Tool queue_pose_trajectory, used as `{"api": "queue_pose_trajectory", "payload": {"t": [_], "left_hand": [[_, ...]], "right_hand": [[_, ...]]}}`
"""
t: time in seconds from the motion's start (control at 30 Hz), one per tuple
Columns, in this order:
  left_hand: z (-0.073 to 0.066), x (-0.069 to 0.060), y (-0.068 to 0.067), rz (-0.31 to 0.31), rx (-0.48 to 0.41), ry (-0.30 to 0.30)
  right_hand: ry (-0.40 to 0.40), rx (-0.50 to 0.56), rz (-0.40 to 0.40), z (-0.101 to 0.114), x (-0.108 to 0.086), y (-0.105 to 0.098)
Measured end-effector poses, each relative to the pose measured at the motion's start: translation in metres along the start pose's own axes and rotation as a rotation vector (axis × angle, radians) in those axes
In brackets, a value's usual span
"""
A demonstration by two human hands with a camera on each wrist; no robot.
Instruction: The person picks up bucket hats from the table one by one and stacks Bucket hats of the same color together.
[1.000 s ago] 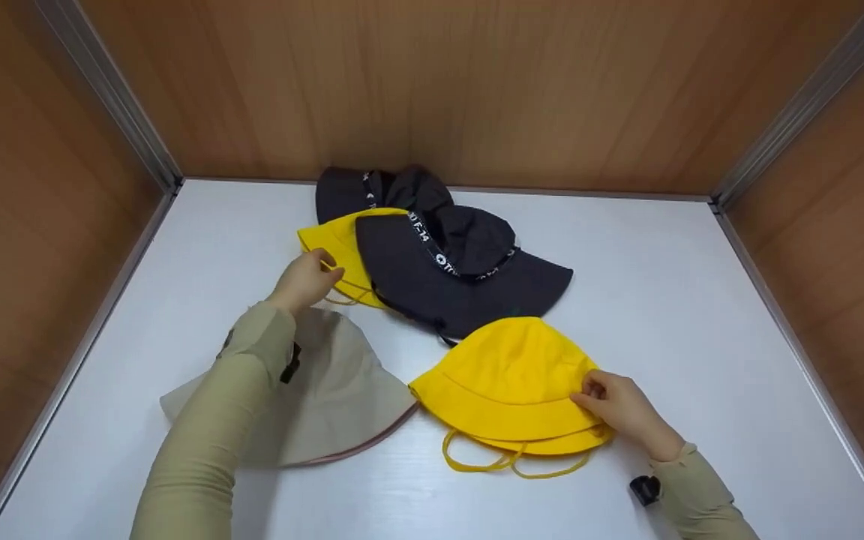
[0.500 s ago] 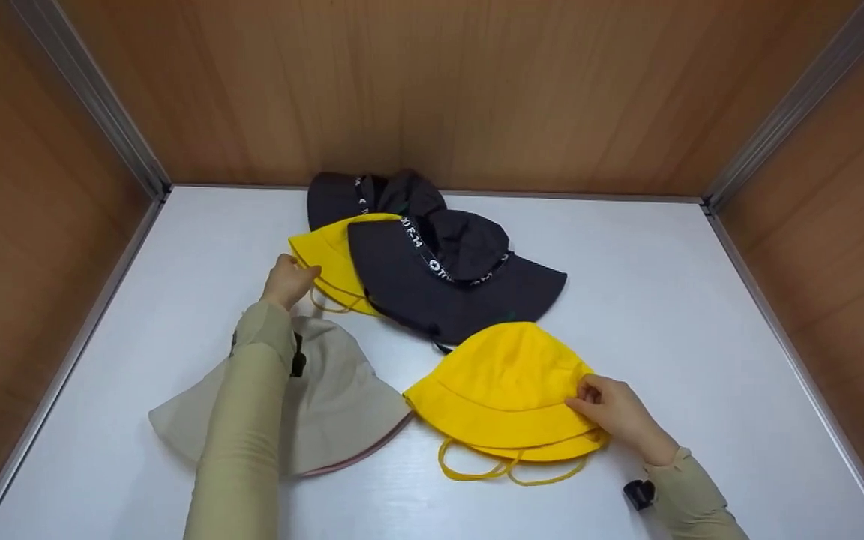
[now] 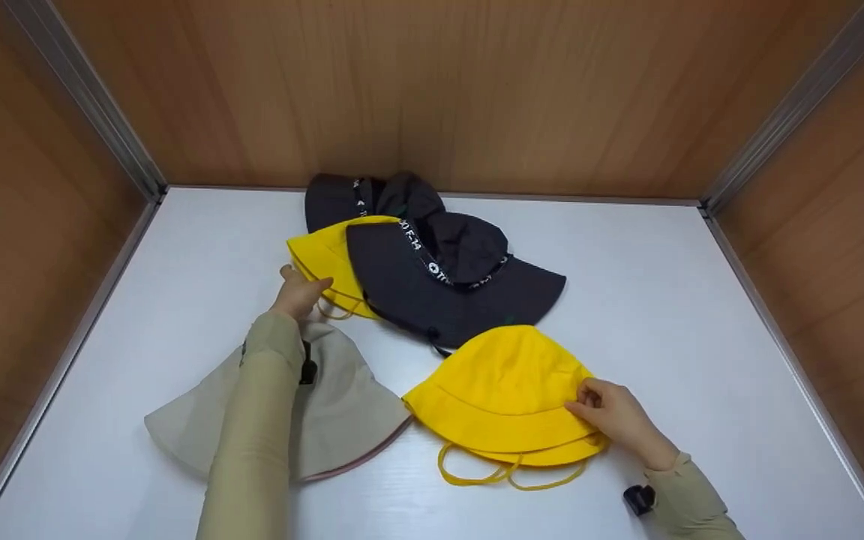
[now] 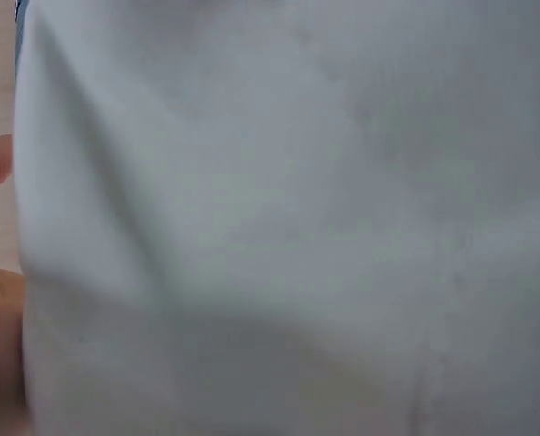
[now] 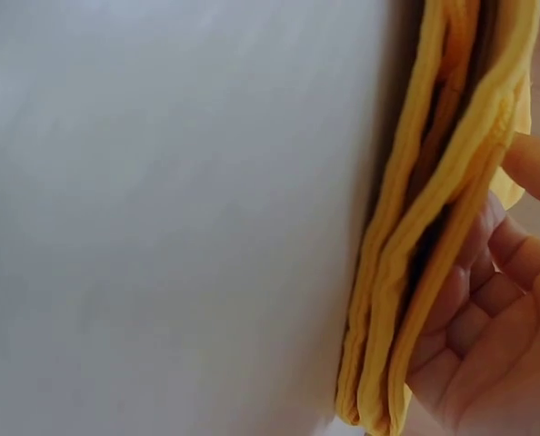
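In the head view, the left hand [image 3: 300, 294] is at the left brim of the rear yellow hat [image 3: 323, 259], thumb and a finger spread apart, gripping nothing. Its fingertips show at the left edge of the left wrist view, beside pale grey fabric [image 4: 252, 209]. The right hand [image 3: 619, 418] pinches the right side of the front yellow hat [image 3: 511, 375], which lies crown away with its cords toward the person. In the right wrist view, layered yellow brim edges [image 5: 388, 282] stand against the right hand's [image 5: 497, 318] curled fingers.
A black hat [image 3: 447, 289] with a lettered band overlaps the rear yellow hat. Another black hat [image 3: 327, 202] lies by the back wall [image 3: 432, 90]. A beige hat [image 3: 346, 420] is under the left forearm. Wooden walls enclose the white table [image 3: 672, 300].
The left hand's thumb and finger have spread apart beside the rear yellow hat's brim. The right hand keeps its pinch on the front yellow hat. The head view has shifted slightly.
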State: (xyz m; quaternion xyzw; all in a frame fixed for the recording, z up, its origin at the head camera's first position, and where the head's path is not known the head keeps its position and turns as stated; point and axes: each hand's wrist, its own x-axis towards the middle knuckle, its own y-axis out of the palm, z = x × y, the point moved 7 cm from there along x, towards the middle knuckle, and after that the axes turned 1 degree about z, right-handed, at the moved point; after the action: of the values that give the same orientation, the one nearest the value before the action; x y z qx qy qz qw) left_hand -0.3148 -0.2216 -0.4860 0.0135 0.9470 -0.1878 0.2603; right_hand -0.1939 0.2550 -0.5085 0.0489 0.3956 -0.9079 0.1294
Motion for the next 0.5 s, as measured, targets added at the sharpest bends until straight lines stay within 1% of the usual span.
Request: {"api": "queue_pose_trajectory", "payload": {"t": [0.1,0.17,0.23,0.3,0.37,0.47,0.5], "left_hand": [[0.0006,-0.0002,-0.0008,-0.028,-0.011,-0.012],[0.0005,0.0013,-0.0007,-0.049,-0.035,-0.004],[-0.0003,0.0046,0.0006,-0.055,-0.071,0.024],[-0.0024,0.0073,0.0021,-0.049,-0.09,0.058],[-0.005,0.0089,0.0025,-0.05,-0.079,0.09],[-0.0084,0.009,0.0033,-0.045,-0.069,0.12],[-0.0092,0.0087,0.0039,-0.039,-0.084,0.125]], "right_hand": [[-0.003,0.002,-0.004,0.0012,-0.0003,-0.0003],[0.001,0.003,-0.005,0.0009,-0.0006,-0.0003],[0.009,0.003,-0.003,-0.0005,-0.0006,0.0003],[0.016,0.005,0.0,-0.0016,-0.0008,0.0009],[0.023,0.006,0.001,-0.0025,0.0,0.0015],[0.017,0.008,0.002,-0.0022,0.0007,0.0019],[0.013,0.008,0.001,-0.0022,0.0011,0.0019]]}}
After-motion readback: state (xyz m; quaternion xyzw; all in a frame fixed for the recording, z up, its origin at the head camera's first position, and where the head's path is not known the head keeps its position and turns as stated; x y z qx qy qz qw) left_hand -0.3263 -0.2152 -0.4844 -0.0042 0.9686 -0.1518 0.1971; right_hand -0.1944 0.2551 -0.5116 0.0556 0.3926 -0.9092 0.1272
